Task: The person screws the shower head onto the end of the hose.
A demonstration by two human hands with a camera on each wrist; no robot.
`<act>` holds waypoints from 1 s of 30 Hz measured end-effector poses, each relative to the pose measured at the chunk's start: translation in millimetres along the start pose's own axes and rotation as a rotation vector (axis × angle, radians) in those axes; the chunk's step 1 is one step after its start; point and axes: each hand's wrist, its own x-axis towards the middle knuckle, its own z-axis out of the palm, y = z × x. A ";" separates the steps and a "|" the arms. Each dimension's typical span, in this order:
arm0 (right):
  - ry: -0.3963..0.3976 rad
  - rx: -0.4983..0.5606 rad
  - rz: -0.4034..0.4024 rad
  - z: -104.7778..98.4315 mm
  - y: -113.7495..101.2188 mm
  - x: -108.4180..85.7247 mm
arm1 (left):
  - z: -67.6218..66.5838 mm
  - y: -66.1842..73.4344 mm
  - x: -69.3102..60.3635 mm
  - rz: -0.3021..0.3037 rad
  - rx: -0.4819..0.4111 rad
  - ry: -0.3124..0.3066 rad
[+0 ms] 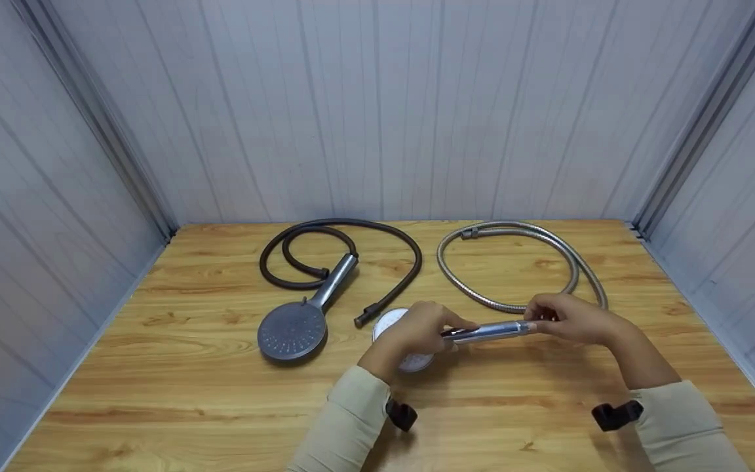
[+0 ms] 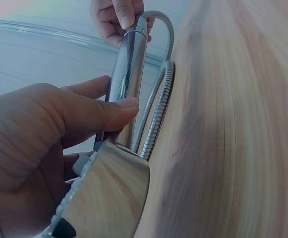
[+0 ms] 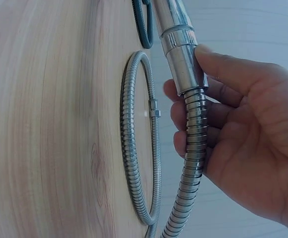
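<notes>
A chrome shower head [image 1: 492, 332] with a pale round face is held just above the table, its handle pointing right. My left hand [image 1: 420, 328] grips the handle close to the head, thumb on one side in the left wrist view, and covers part of the face in the head view. At the handle's far end, my right hand [image 1: 571, 319] pinches the metal connector [image 3: 186, 69] of a silver hose [image 3: 196, 134]. The connector meets the handle end; how tightly it is screwed on I cannot tell. The rest of that hose loops on the table behind.
Left on the wooden table [image 1: 174, 393] lies a dark grey shower head [image 1: 292, 331], its handle meeting a coiled dark hose [image 1: 351, 221]. The silver hose's other end fitting [image 1: 470, 233] lies at the back. Pale panel walls [image 1: 377, 111] stand at the back and both sides.
</notes>
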 end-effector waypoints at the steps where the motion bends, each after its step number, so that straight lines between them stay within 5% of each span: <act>1: 0.007 -0.001 -0.004 0.4 0.5 0.0 | 0.2 -0.2 -0.2 0.000 -0.007 0.002; 15: 0.086 -0.001 -0.027 4.1 2.7 2.0 | -0.2 -1.7 -0.3 -0.029 -0.069 0.015; 30: 0.103 -0.016 -0.049 6.2 1.8 4.7 | -2.7 -0.5 -1.1 -0.026 -0.023 0.014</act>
